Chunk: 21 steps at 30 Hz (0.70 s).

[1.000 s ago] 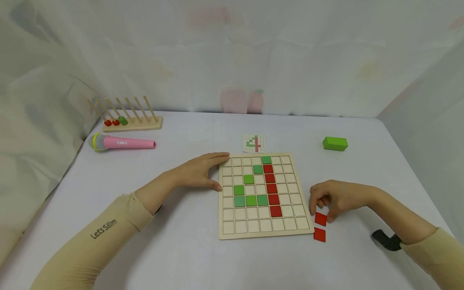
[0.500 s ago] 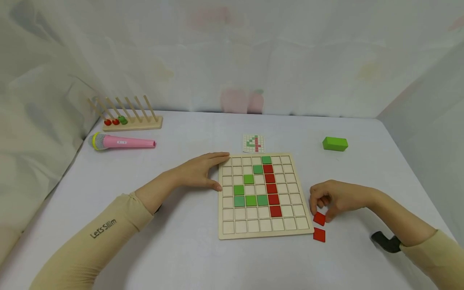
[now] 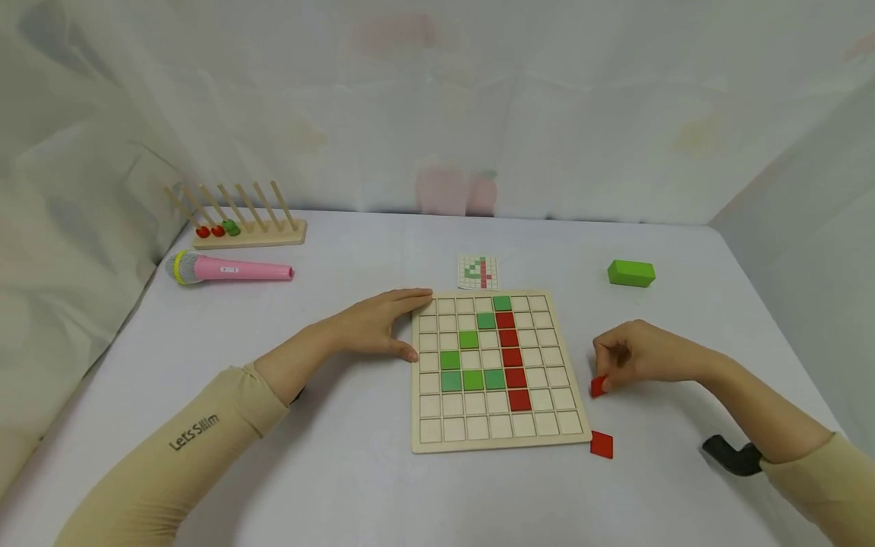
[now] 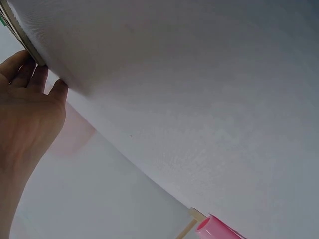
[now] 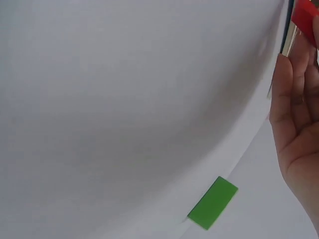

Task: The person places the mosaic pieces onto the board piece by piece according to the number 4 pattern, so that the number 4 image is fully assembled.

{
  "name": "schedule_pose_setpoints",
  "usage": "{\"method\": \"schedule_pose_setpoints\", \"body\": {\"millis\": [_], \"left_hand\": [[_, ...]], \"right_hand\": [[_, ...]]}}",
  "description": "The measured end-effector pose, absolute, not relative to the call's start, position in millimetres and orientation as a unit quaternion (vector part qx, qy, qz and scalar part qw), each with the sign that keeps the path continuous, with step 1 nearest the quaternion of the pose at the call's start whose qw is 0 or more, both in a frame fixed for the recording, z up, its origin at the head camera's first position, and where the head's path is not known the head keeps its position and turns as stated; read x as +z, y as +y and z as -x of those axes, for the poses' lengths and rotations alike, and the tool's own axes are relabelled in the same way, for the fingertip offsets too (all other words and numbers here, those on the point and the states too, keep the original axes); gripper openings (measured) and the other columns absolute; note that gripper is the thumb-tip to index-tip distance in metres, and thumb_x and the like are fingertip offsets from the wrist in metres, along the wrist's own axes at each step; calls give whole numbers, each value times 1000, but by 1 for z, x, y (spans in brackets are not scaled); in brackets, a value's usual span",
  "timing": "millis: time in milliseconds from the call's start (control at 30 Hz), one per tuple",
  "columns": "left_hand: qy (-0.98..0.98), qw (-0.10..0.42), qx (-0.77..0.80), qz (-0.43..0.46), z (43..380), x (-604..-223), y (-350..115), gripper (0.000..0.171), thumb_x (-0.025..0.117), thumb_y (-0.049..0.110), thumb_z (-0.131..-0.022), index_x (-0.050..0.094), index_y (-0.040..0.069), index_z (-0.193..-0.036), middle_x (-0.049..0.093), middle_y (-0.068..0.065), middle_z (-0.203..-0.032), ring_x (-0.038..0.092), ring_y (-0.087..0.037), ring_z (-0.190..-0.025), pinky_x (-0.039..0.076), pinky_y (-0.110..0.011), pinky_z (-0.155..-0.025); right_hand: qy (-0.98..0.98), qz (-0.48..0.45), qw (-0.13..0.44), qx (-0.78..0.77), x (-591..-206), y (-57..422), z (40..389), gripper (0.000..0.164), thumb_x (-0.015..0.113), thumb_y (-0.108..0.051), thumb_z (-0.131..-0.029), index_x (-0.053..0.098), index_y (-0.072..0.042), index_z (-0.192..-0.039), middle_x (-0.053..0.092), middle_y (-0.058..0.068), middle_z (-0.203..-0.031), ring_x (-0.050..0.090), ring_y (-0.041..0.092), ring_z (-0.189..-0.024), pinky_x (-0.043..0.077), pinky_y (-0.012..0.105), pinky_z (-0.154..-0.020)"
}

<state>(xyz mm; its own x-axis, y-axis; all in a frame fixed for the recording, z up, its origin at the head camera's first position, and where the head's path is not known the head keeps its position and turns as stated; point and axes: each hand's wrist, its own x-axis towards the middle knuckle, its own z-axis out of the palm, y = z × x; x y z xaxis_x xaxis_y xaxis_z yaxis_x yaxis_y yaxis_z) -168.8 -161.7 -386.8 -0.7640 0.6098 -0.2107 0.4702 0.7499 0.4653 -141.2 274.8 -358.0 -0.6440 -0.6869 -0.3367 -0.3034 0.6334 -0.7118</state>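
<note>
A square wooden grid board (image 3: pixel 431 431) lies mid-table, with green tiles (image 3: pixel 472 380) and a column of red tiles (image 3: pixel 511 357) set in its cells. At its upper left edge rests my left hand (image 3: pixel 372 323), fingers and thumb extended along the rim; the left wrist view has the left hand (image 4: pixel 30 109) touching the board edge. My right hand (image 3: pixel 639 353) pinches a red tile (image 3: pixel 598 387) between thumb and fingertips, just right of the board. The pinched red tile (image 5: pixel 305 20) shows at the right wrist view's upper corner. Another red tile (image 3: pixel 601 444) lies by the board's lower right corner.
A small pattern card (image 3: pixel 478 271) lies behind the board. At the back left are a pink toy microphone (image 3: pixel 235 269) and a wooden peg stand (image 3: pixel 253 236) with red and green beads. One green block (image 3: pixel 631 273) sits at the back right.
My right hand has picked up the upper red tile and moved it a little away from me, off the spot where it lay. The left hand has stayed on the board's edge.
</note>
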Motion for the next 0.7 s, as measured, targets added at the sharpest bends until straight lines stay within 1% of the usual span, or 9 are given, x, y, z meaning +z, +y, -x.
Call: {"method": "schedule_pose_setpoints", "body": {"millis": [133,267,433,533,700], "left_hand": [[919,177,197,-293,169,-387,-161,106,79,57,-74,28,17,-157,25,1,-166,24,-25,-154,26,-48,-125],[919,175,196,-294,169,-389,-162,106,78,58,-74,28,17,-157,25,1,-166,24,-24,-154,26,-47,-125],[919,172,195,-297,169,-390,-162,106,78,59,-74,27,17,-157,25,2,-166,24,-24,-154,26,-46,-125],[919,169,194,-300,170,-390,-162,106,78,59,-74,28,17,-157,25,1,-166,24,-23,-154,26,-46,-125],[918,169,194,-301,170,-389,-162,106,78,59,-74,28,16,-157,25,1,-166,24,-24,-154,26,-46,-125]], "right_hand": [[857,288,284,-321,-353,268,145,15,81,-23,-80,67,-20,-81,71,-7,-77,57,5,-67,49,20,-61],[847,306,278,-333,-348,258,147,10,78,-20,-84,70,-21,-90,68,-6,-79,57,9,-71,50,20,-64],[833,329,282,-344,-346,245,147,14,75,-14,-86,73,-20,-99,69,-5,-87,58,10,-76,51,20,-67],[826,336,290,-348,-346,238,147,16,75,-14,-86,74,-18,-102,70,-3,-90,58,10,-78,52,20,-68],[818,345,297,-350,-346,225,145,16,75,-14,-86,73,-18,-101,70,-1,-90,60,10,-78,54,20,-70]]}}
